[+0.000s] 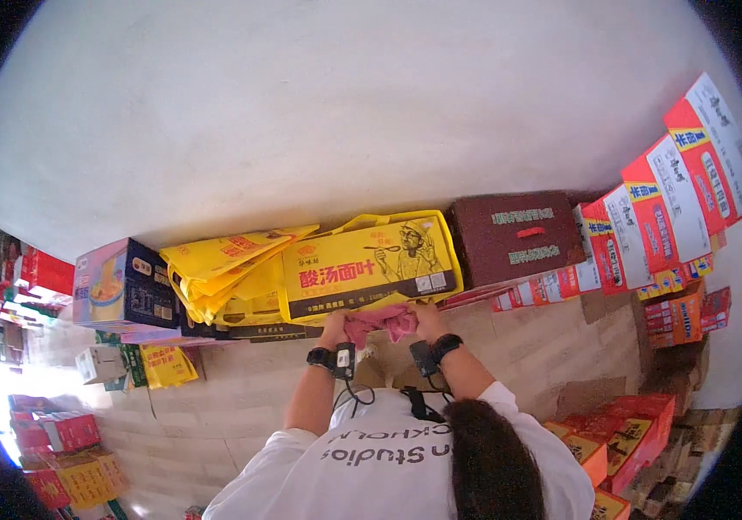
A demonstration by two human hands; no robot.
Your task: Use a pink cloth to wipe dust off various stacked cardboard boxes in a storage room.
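A crumpled pink cloth (pixel 380 324) is stretched between my left hand (pixel 336 325) and my right hand (pixel 430 320), each gripping one end. Both hands are at the near edge of a yellow printed noodle bag (pixel 371 266), which lies on top of a stack against the wall. Some of the bag's near edge shows just behind the cloth. Left of it lie folded yellow bags (pixel 234 260). A dark maroon box (pixel 517 237) with a red handle adjoins the yellow bag on the right.
A dark blue noodle box (pixel 143 286) stands at the stack's left end. Red and white cartons (pixel 676 188) are piled high at the right. Behind me at the lower right are red and orange boxes (pixel 631 442). More cartons (pixel 85 474) stand on the floor at the lower left.
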